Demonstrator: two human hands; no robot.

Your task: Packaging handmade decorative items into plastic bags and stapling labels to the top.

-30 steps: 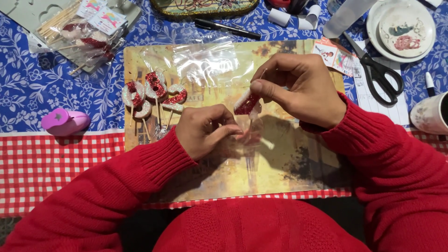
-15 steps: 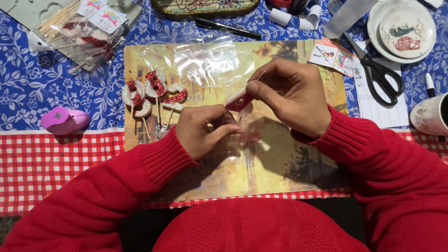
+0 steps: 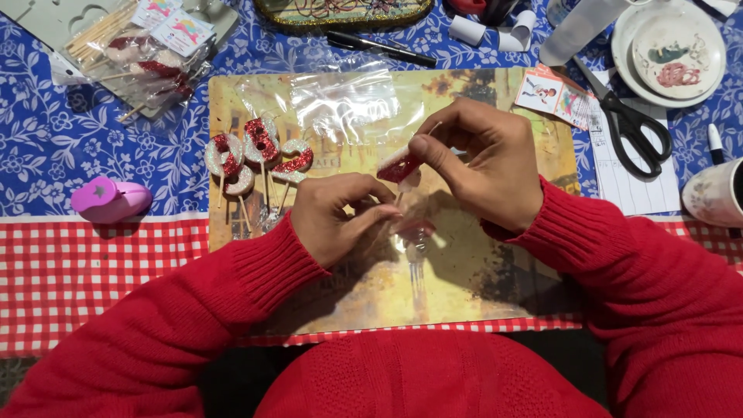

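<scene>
My right hand (image 3: 484,166) pinches a small red and white glitter piece on a thin stick (image 3: 400,166) above a yellow picture mat (image 3: 480,286). My left hand (image 3: 337,213) grips the lower end of that stick and a small clear wrapper (image 3: 414,231) just below it. Both arms wear red knitted sleeves. To the left of my left hand lie several red and silver glitter number toppers on sticks (image 3: 251,159). An empty clear plastic bag (image 3: 348,97) lies on the mat behind my hands.
Black scissors (image 3: 631,124) lie on paper at the right, beside a white plate (image 3: 673,50) and a mug (image 3: 716,193). A pink punch (image 3: 112,199) sits at the left. A bag of sticks and toppers (image 3: 139,58) lies at the far left. A black pen (image 3: 379,46) is at the back.
My right hand has shifted slightly left and up with the glitter piece. My left hand stays in place, fingers still on the stick and wrapper.
</scene>
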